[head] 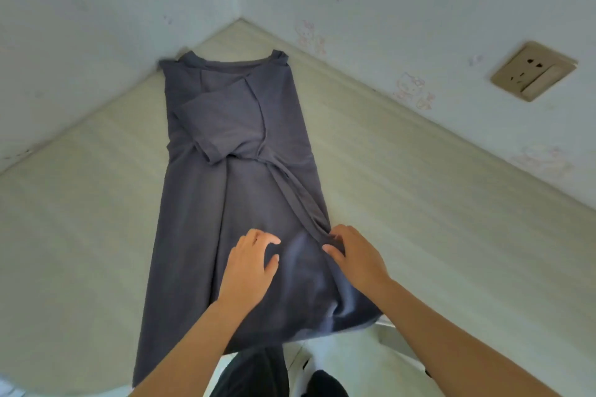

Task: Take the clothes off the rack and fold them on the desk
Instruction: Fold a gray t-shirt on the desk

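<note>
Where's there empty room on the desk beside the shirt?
Bare desk lies left of the shirt, up to the left wall, and right of it, up to the socket wall. The middle is crowded: shirt, with left hand and right hand on its near end.

Matt grey-blue cloth shirt (238, 203) lies on a pale, smooth, faintly wood-grained desk (403, 203).

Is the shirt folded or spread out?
Partly folded: the shirt has its sides and a sleeve turned inward, a long strip; no crosswise fold yet.
</note>
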{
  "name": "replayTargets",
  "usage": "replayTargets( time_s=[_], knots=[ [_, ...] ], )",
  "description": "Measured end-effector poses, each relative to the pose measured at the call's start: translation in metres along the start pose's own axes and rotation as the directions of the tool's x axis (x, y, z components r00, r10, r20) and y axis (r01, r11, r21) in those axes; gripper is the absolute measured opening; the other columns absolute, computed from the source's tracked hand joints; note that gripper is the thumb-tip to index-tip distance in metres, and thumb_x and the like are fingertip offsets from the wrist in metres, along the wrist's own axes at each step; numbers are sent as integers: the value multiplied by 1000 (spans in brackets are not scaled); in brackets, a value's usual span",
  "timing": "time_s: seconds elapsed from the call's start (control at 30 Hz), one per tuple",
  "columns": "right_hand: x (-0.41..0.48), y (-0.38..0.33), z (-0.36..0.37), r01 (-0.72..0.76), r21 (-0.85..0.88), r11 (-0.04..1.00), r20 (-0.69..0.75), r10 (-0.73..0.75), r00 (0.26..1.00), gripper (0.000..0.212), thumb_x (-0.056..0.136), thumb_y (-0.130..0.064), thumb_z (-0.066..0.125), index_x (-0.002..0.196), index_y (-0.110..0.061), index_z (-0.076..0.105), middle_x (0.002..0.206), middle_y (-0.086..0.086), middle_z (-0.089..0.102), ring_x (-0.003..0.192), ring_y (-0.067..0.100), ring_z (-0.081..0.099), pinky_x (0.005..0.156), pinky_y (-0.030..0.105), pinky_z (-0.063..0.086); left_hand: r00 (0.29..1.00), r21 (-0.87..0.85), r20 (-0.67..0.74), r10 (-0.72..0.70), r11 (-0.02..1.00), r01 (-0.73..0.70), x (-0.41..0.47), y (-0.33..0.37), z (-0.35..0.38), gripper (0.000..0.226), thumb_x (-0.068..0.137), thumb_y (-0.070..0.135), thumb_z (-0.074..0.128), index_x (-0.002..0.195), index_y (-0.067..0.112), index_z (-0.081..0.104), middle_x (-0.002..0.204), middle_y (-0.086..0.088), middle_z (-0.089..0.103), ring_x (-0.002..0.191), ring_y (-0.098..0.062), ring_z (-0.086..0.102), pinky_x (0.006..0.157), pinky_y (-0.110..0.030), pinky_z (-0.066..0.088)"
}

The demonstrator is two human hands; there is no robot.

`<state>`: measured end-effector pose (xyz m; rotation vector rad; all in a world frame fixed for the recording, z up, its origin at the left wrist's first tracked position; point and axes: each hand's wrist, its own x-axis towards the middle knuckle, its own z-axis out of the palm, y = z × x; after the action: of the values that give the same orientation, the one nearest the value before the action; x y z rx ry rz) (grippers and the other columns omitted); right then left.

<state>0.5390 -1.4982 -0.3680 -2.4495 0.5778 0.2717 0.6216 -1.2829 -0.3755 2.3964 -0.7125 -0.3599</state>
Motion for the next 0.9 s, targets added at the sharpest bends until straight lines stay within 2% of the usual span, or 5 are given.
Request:
replayTargets(
  time_s=[0.27, 0.47, 0.63, 0.8, 0.9],
  knots=[
    [-42, -18, -13, -152, 113, 982, 13, 152, 988, 29, 91, -48, 57, 96, -20, 52, 83, -3, 61, 78, 24, 60, 71, 38, 50, 975, 92, -132, -177, 977, 190, -88, -16, -14, 18, 87, 21, 67, 104, 22, 62, 115, 1, 57, 103, -22, 53, 91, -37, 43],
    [-98, -97, -11, 145, -36, 989, -198, -149, 969, 31, 94, -31, 51, 125, -30, 54, 113, -10, 64, 98, 19, 62, 81, 33, 48, 966, 149, -189, -177, 967, 207, -123, -37, -46, 22, 84, 17, 69, 105, 21, 61, 112, 0, 57, 99, -25, 54, 87, -39, 43],
    [-123, -91, 54, 220, -206, 953, 312, -149, 938, 22, 90, -30, 50, 109, -23, 57, 94, -6, 61, 93, 24, 63, 70, 32, 45, 990, 145, -8, -139, 980, 139, -149, -60, -55, 30, 84, 35, 68, 110, 27, 55, 114, 10, 51, 99, -16, 51, 89, -31, 40],
    [-126, -90, 59, 171, -119, 978, 248, -138, 959, 20, 94, -39, 47, 104, -29, 61, 88, -12, 61, 86, 14, 60, 75, 32, 49, 991, 121, 43, -124, 986, 118, -155, -74, -57, 18, 90, 34, 61, 108, 29, 59, 106, 16, 54, 98, -12, 51, 85, -26, 35],
    [-122, -87, 58, 98, -77, 992, 219, -79, 972, 20, 94, -43, 45, 94, -32, 62, 85, -14, 63, 83, 10, 59, 76, 30, 49, 994, 36, 46, -98, 995, 96, -143, -76, -59, 10, 93, 26, 58, 102, 28, 62, 97, 16, 58, 91, -10, 54, 83, -31, 44]
  ],
)
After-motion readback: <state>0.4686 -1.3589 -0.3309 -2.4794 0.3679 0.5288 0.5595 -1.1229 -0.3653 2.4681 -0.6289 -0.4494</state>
